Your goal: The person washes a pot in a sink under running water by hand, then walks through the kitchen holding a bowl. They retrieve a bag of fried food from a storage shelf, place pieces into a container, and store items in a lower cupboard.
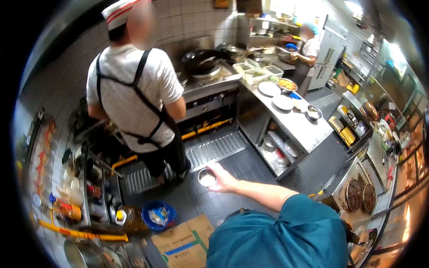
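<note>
My right hand (224, 179) reaches out over the floor at the middle of the view, its arm coming from a teal sleeve. Its fingers are wrapped round the side of a small round bowl (207, 178), which has a pale rim and whitish contents that I cannot make out. Below the bowl lie dark floor tiles and a ridged metal drain grate (216, 149). No part of my left hand shows.
A co-worker (134, 96) in a white shirt stands at the stove beside a black wok (201, 61). Plates and tubs stand on a steel counter (306, 129). Another person (308, 49) works behind. A blue basin (158, 215) and flattened cardboard (185, 241) lie on the floor.
</note>
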{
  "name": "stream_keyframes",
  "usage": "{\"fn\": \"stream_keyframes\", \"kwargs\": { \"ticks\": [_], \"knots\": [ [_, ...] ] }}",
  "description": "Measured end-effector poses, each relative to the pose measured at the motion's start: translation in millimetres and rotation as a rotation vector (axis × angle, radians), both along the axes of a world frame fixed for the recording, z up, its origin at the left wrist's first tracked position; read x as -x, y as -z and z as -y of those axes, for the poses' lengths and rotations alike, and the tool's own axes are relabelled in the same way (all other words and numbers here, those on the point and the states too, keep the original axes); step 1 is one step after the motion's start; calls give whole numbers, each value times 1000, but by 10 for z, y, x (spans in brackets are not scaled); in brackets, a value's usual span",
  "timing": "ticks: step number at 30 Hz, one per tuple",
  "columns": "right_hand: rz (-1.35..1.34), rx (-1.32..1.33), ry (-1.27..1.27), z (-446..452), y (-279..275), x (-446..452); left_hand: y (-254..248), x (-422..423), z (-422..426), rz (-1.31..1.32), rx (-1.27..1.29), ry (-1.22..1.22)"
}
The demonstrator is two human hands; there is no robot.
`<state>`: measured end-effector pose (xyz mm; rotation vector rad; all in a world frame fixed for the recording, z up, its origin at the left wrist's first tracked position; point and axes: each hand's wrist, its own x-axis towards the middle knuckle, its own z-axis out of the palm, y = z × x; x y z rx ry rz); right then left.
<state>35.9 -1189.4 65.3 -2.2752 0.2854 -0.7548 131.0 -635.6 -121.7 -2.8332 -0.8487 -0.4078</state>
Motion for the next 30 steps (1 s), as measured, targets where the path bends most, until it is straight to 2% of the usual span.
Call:
{"fn": "stream_keyframes", "kwargs": {
  "ticks": [2, 3, 4, 6, 7, 8, 9, 11, 12, 15, 30],
  "knots": [
    [-6, 81, -66, 29, -186, 40, 9, 540, -568, -28, -45, -105],
    [-3, -41, -52, 47, 7, 23, -45, 1031, -990, -54, -88, -197],
    [30, 81, -40, 43, -49, 8, -55, 1363, -1255, -72, -97, -266],
    [-111, 67, 6, 8, -9, 2, 144, 1984, -1813, -97, -83, -382],
    [-128, -23, 17, -1, 78, 8, 113, 2160, -1927, -113, -71, -417],
    [-62, 2, -12, 21, 153, 1, 135, 2276, -2029, -124, -57, -460],
    [-101, 79, 18, 28, 177, 4, -22, 2232, -1904, -217, -41, -483],
    [-70, 70, 18, 16, 218, -26, -201, 2140, -1700, -227, -44, -504],
    [-93, 87, 8, 75, 268, -21, -85, 2183, -1757, -212, -111, -497],
    [-64, 77, 1, 50, 302, -71, -183, 2129, -1686, -249, 20, -557],
    [-66, 53, -108, -68, 300, -577, -266, 2083, -1611, -225, 82, -581]
  ]
}}
